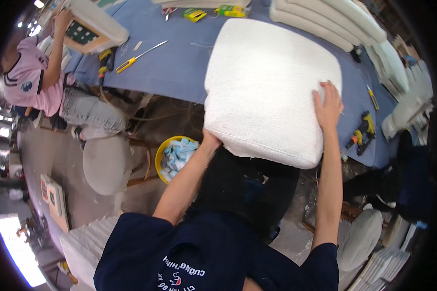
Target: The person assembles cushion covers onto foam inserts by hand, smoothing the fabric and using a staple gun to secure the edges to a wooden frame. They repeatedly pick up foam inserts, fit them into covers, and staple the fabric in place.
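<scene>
A white fabric-covered seat cushion [272, 92] rests partly on the blue-covered table [179, 63], its near end jutting out over my lap. At its near left corner, my left hand [211, 139] grips the edge, with the fingers hidden underneath. My right hand [329, 106] lies on top along the cushion's right side, fingers spread. Beyond the cushion's left edge, a yellow-handled screwdriver [141, 57] lies on the table. To the right of the cushion is a yellow and black power tool [363, 133], by the table edge.
Stacked white cushions [320, 22] stand at the far right. A co-worker in a pink shirt [39, 68] handles another cushion [94, 26] at the left, beside a second power tool [105, 63]. Below sit a yellow basin of scraps [159, 160] and a round-seated stool [107, 165].
</scene>
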